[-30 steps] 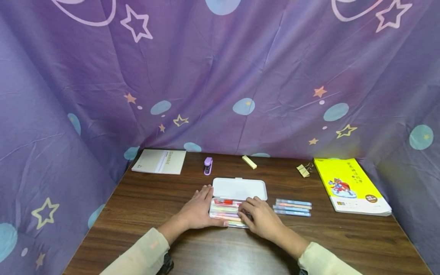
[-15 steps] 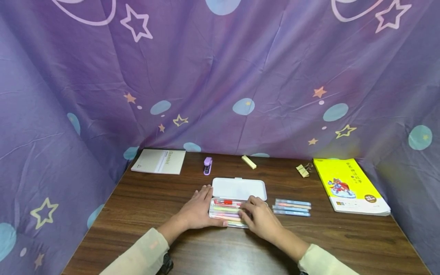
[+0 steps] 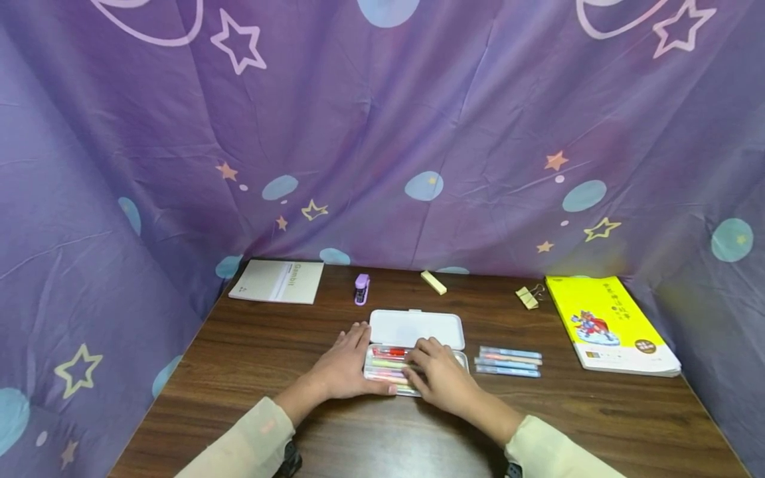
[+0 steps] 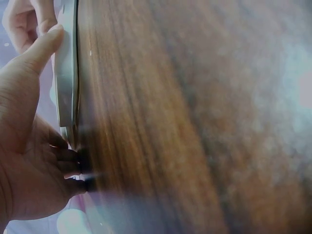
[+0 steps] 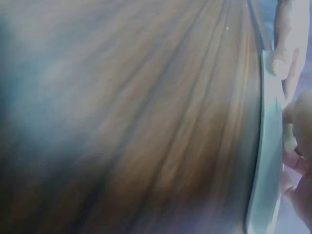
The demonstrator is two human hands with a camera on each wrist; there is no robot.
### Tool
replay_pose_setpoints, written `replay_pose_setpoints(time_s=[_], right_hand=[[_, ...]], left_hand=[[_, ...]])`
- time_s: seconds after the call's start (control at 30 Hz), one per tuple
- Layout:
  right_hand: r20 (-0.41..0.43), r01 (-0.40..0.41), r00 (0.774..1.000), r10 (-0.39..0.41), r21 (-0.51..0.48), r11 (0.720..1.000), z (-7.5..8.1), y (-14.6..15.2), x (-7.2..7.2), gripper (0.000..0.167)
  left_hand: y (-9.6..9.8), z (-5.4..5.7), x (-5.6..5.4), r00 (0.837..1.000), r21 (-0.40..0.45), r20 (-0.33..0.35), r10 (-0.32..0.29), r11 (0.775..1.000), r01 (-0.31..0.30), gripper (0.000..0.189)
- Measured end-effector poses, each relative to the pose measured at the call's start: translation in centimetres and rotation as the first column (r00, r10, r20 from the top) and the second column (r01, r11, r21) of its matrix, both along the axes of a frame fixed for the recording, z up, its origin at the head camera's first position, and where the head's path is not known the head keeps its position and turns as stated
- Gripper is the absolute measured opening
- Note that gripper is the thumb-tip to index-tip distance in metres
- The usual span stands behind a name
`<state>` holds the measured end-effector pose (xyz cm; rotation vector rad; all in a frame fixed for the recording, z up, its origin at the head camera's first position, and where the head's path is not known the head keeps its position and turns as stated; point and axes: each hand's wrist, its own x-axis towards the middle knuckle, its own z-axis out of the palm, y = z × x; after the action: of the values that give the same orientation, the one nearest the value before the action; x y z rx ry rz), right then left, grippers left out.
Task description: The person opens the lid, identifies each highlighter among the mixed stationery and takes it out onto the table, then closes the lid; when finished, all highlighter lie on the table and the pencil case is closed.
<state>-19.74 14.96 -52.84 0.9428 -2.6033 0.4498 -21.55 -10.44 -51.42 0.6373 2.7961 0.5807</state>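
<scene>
Pen case (image 3: 416,329): lies opened on bench (image 3: 382,441)
Left hand (image 3: 342,365): rests straight-fingered at case's left end, thumb over near edge
Right hand (image 3: 441,377): bends over pens (image 3: 387,364) inside case; cannot tell whether gripping
Loose pens (image 3: 508,365): lie right of case

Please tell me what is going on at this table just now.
A person is working with an open white case of pens. The left hand rests against its left end, thumb along the near edge. The right hand has its fingers over the pens inside; whether it grips one is hidden. A few loose pens lie on the table, right of the case.
</scene>
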Motion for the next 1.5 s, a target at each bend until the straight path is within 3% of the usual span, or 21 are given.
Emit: replay_pose_setpoints(time_s=[0.3,0.73,0.9,1.13,1.5], right_hand=[[-0.030,-0.028,0.999,0.031,0.092,0.995,0.7,-2.6,-0.7,0.012],[-0.055,-0.005,0.998,0.015,0.170,0.985,1.7,-3.2,-0.6,0.011],[-0.121,-0.003,0.992,0.027,0.195,0.981,1.7,-2.9,-0.6,0.013],[-0.248,-0.026,0.966,0.072,0.183,0.983,1.2,-1.9,-0.9,0.017],[-0.310,-0.024,0.947,0.085,0.195,0.981,1.4,0.1,-1.2,0.013]], left_hand=[[0.1,-0.2,0.1,1.000,-0.003,-0.018,-0.012,1.000,0.012,0.142],[0.0,-0.1,-0.1,1.000,0.009,-0.025,-0.015,1.000,0.015,0.143],[0.0,-0.2,-0.1,1.000,0.000,-0.025,-0.011,1.000,0.011,0.144],[0.0,-0.1,-0.1,1.000,-0.007,-0.024,-0.011,1.000,0.010,0.143],[-0.1,-0.3,-0.2,1.000,0.011,-0.009,-0.008,1.000,0.008,0.144]])
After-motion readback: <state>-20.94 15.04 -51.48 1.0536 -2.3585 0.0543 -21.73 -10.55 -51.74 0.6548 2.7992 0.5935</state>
